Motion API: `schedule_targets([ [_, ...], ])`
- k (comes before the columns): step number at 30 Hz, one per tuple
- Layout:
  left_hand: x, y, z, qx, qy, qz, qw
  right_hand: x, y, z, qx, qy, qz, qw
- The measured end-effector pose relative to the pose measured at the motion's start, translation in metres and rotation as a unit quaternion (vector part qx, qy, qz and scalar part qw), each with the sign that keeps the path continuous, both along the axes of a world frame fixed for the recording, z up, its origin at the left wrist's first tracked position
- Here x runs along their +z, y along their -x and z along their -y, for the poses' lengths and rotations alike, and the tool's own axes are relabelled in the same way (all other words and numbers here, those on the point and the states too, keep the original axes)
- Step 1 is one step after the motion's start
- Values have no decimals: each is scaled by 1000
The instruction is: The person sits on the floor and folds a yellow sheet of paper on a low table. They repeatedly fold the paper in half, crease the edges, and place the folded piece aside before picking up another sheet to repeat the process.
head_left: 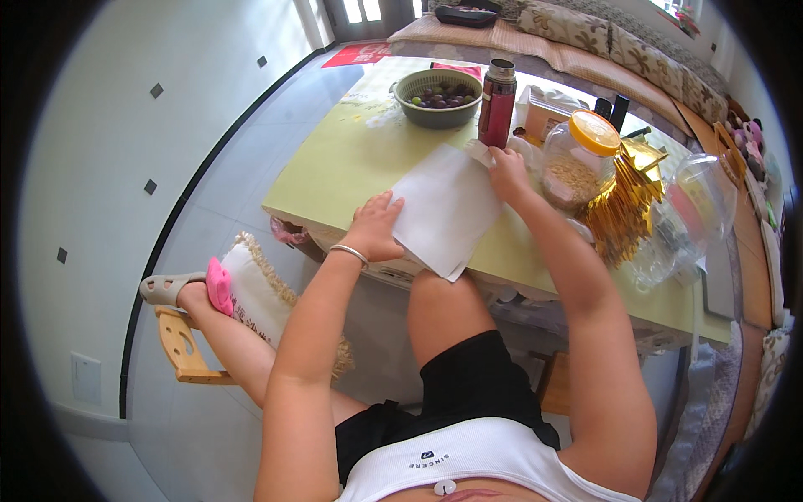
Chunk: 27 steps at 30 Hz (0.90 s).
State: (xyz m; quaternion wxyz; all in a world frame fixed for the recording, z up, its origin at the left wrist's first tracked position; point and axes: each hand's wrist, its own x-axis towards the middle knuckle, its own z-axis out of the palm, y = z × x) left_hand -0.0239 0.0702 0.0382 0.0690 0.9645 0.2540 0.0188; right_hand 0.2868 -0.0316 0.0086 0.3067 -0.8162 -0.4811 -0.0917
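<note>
White sheets of paper (447,201) lie at an angle on the pale green tabletop (322,167), with the near corner reaching past the table's edge over my knee. My left hand (376,227), a bangle at its wrist, rests along the left edge of the sheets with its fingers stretched out. At their far right corner is my right hand (508,174), its fingers closed on a small white piece of paper (479,152). It cannot be seen whether this piece is a raised corner of the sheets. A dark red thermos (497,105) stands just beyond the right fingertips.
A grey-green basket (397,102) of grapes stands at the far side. Right of my hand are a yellow-lidded jar (577,159), folded gold foil paper (626,197) and a clear plastic bag (682,226). A wooden stool (188,351) stands on the floor at left.
</note>
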Motion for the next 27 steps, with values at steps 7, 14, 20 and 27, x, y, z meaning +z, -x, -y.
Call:
schedule_targets([
  [7, 16, 3, 61, 56, -30, 2, 998, 17, 18, 7, 158, 47, -27, 986],
  [14, 14, 7, 87, -13, -71, 96, 993, 6, 10, -1, 180, 86, 5, 980],
  [20, 6, 17, 54, 9, 147, 222, 964, 18, 37, 17, 255, 27, -54, 965],
  [27, -6, 4, 18, 109, 288, 259, 915, 24, 31, 122, 362, 30, -250, 898],
])
